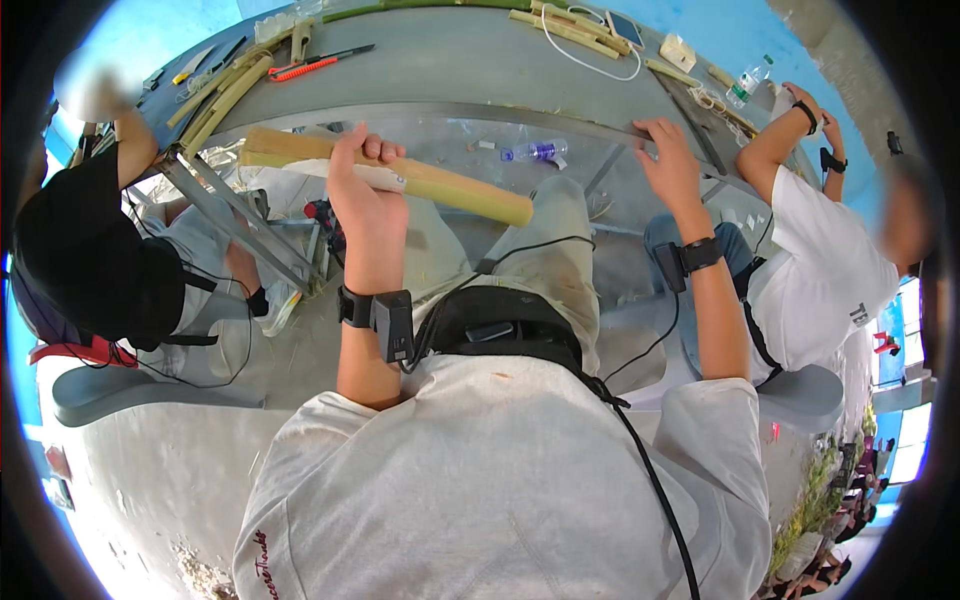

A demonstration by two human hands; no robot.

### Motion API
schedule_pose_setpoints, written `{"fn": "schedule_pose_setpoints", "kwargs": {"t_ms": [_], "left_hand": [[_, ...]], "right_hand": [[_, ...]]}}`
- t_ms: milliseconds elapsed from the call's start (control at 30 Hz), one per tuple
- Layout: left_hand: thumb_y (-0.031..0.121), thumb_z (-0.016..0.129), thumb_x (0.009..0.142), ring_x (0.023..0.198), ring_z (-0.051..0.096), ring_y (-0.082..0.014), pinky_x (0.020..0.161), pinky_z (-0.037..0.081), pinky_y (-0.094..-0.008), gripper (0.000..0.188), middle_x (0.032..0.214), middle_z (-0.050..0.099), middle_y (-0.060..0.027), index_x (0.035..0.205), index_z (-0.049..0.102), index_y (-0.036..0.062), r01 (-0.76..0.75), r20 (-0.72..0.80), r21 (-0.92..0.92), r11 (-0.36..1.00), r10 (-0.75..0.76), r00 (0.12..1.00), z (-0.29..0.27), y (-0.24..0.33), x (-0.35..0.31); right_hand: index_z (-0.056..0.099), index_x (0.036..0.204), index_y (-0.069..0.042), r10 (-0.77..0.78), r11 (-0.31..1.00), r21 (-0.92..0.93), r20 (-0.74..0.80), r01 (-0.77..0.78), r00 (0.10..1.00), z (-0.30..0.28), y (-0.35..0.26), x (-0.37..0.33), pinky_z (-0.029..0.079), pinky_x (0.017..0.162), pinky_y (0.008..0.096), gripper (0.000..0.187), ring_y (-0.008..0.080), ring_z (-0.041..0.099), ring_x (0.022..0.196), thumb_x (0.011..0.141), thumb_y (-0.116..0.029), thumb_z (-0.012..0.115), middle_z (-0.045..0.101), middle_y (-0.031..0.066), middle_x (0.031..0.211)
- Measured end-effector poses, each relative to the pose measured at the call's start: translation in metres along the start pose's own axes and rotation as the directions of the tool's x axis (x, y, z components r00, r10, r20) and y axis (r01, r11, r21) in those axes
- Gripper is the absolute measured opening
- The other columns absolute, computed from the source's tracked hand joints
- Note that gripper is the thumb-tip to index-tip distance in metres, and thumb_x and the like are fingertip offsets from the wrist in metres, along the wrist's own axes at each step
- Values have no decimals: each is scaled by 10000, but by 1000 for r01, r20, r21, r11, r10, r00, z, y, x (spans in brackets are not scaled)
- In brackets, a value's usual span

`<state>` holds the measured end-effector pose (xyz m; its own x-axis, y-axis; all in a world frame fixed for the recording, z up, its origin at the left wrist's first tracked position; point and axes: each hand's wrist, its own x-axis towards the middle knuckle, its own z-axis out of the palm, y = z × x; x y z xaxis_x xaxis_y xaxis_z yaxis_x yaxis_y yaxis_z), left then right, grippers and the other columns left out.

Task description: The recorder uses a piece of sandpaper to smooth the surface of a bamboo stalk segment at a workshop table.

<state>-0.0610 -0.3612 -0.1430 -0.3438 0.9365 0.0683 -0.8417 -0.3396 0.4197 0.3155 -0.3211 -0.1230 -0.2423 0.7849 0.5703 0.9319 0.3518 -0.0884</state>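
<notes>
A length of bamboo (465, 192), yellow-green with a pale, whitish stretch near its middle, is gripped in my left hand (368, 180). It slants across above my lap, its left end higher than its right. My fingers wrap round it near the whitish part. At the table's near edge (560, 117), my right hand (672, 165) has its fingers apart and nothing in them. Whether its fingertips touch the edge I cannot tell.
On the grey table (430, 70) lie a red-handled tool (305, 68), bamboo pieces (225, 95), a phone (625, 28) with a white cable and a water bottle (748, 82). A purple-labelled bottle (535, 151) lies below. People sit at both sides.
</notes>
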Motion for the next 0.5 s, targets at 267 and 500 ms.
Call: {"fn": "schedule_pose_setpoints", "kwargs": {"t_ms": [267,500], "left_hand": [[110,632,834,663,437,-161,738,414,-354,192,707,415,-2,776,450,100,106,22,4,994,-106,994,-10,-13,-14],[115,650,818,662,453,-176,729,421,-368,181,715,430,-17,813,472,81,148,-7,16,989,-148,989,-15,-21,-34]], "right_hand": [[645,1123,-92,-69,996,50,21,68,997,2,18,5,458,845,355,385,279,571,1005,746,-59,711,625,41,988],[639,1112,-108,-74,995,-67,-27,72,997,4,17,3,482,839,378,365,275,570,1024,753,-119,705,628,32,1004]]}}
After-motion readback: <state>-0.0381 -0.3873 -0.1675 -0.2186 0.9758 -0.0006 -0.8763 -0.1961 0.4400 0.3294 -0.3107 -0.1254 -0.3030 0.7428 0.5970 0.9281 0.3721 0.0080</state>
